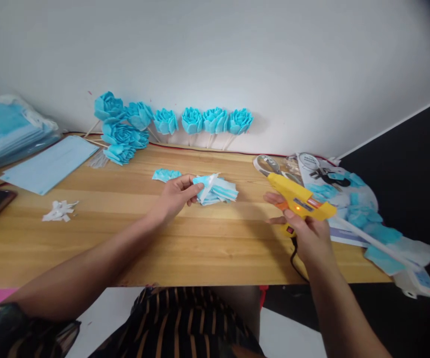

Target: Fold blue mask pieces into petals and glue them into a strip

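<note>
Striped black clothing (177, 323) fills the near edge, both forearms stretching forward over the wooden table (207, 253). With thumb over bent fingers, the left hand (177, 193) pinches a blue fabric piece (200, 182) at the left end of a pile of cut pieces (224, 191). Opposite, the right hand (310, 231) grips a yellow hot-glue gun (300, 195), its nozzle angled up and leftward, partly hiding a printed sheet (344, 233). Blue flowers (215, 121) lean against the wall (215, 54); white scraps (60, 211) lie left.
</note>
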The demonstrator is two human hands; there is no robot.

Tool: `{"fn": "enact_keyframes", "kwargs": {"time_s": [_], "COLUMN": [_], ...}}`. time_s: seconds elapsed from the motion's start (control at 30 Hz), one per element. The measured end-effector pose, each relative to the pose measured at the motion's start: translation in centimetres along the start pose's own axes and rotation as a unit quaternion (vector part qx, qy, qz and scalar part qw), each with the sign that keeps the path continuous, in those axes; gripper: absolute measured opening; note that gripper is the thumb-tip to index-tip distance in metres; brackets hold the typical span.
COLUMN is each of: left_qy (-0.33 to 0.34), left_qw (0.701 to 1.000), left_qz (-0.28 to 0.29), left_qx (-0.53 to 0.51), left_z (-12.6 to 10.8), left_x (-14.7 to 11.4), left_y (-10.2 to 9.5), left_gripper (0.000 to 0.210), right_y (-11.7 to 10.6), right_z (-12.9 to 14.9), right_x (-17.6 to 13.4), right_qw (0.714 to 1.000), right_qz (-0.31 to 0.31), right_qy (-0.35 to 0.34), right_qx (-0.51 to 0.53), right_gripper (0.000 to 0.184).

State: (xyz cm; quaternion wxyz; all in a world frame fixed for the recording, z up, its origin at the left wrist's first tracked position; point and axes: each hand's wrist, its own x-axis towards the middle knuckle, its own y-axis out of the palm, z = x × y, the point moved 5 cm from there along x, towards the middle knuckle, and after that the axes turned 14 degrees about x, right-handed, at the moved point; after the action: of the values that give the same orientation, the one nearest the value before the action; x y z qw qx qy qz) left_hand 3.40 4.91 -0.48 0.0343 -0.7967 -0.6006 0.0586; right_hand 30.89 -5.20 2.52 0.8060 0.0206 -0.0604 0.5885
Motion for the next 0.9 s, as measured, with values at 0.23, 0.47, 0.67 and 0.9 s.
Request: {"fn": "enact_keyframes", "kwargs": {"time_s": [0.23, 0.47, 0.67, 0.9], "left_qy": [0.005, 0.006, 0.014, 0.024], "left_qw": [1.000, 1.000, 0.999, 0.999], "left_qz": [0.020, 0.029, 0.029, 0.040], "left_qx": [0.001, 0.010, 0.011, 0.026], "left_z": [0.3, -0.2, -0.4, -0.3], "left_x": [0.0, -0.2, -0.2, -0.3], "left_y": [0.2, 0.4, 0.5, 0.5], "left_gripper": [0.031, 0.034, 0.033, 0.026], "right_y": [3.3, 5.9, 6.4, 7.0], "right_z": [0.1, -0.3, -0.5, -1.0], "right_x": [-1.8, -2.3, -2.4, -2.4], "right_qw": [0.996, 0.990, 0.989, 0.987], "right_qz": [0.078, 0.129, 0.143, 0.152], "right_qy": [-0.006, 0.003, 0.022, 0.039], "right_qx": [0.043, 0.056, 0.041, 0.040], "right_gripper": [0.022, 0.040, 0.043, 0.043]}}
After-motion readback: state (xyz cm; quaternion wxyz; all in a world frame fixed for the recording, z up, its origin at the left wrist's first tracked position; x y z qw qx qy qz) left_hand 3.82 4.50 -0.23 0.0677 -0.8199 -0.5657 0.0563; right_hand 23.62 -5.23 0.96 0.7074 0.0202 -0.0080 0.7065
